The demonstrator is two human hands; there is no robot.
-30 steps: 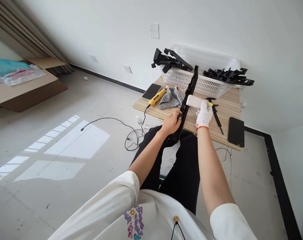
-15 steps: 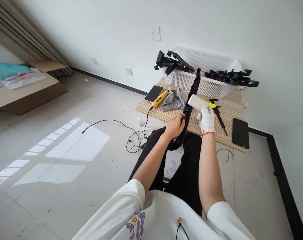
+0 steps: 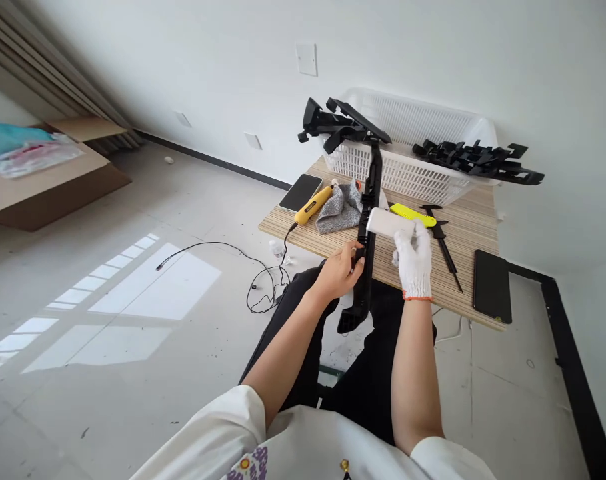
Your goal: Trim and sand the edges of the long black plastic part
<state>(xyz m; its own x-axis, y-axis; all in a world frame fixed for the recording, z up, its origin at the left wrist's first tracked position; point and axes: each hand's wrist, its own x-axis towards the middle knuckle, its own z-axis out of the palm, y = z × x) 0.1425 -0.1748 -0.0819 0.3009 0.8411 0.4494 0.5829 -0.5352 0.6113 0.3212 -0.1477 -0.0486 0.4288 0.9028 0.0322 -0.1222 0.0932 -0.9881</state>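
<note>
My left hand (image 3: pixel 340 270), bare, has its fingers closed round the lower half of a long black plastic part (image 3: pixel 371 193). The part stands lengthwise away from me, its near end over my lap and its far end by the basket. My right hand (image 3: pixel 415 260) wears a white glove with an orange cuff edge. Pinched in it is a white rounded flat block (image 3: pixel 390 222), whose left end overlaps the black part; whether the two touch, I cannot tell. A bright yellow tool (image 3: pixel 411 215) lies just beyond the right hand, beside a black caliper (image 3: pixel 445 247).
On the wooden-topped table (image 3: pixel 483 230) lie a grey cloth (image 3: pixel 340 210), a yellow corded tool (image 3: pixel 313 205) and two phones (image 3: pixel 301 193). Behind them, a white plastic basket (image 3: pixel 407 170) carries several black parts (image 3: pixel 477 160). Cables (image 3: pixel 263 280) trail on the floor; a cardboard box (image 3: pixel 57 190) stands left.
The black part has swung more upright, its far end shifting left. My right hand and the white block have moved slightly down; the yellow tool behind them shows more fully. The view has shifted slightly.
</note>
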